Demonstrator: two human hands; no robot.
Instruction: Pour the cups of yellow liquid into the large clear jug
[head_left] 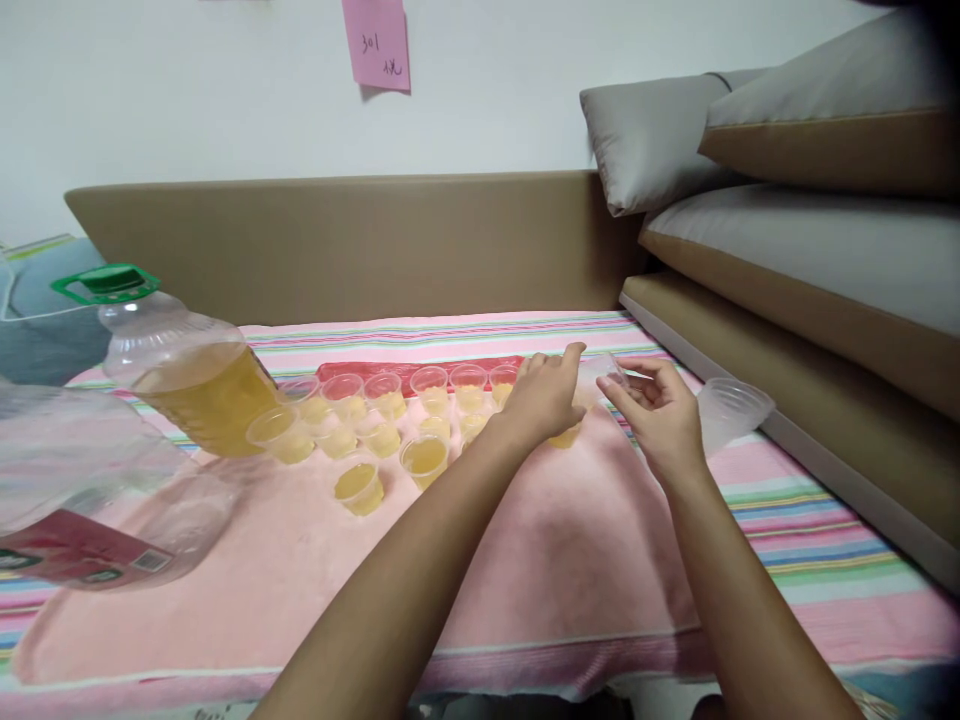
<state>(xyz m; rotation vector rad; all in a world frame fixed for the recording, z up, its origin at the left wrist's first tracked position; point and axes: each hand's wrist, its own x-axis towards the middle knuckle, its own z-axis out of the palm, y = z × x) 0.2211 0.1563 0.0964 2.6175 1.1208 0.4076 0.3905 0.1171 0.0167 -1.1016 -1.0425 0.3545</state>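
My right grip pinches a clear cup right of centre, my left grip spread beside it, seemingly holding nothing, pink cloth stretching wide below, cushions walling the right.

Smooth, clear plastic is shown by the cups and green-capped jug at left, matt, soft-looking cloth by the towel; the far note is made of paper, the right cushions smoothly covered.
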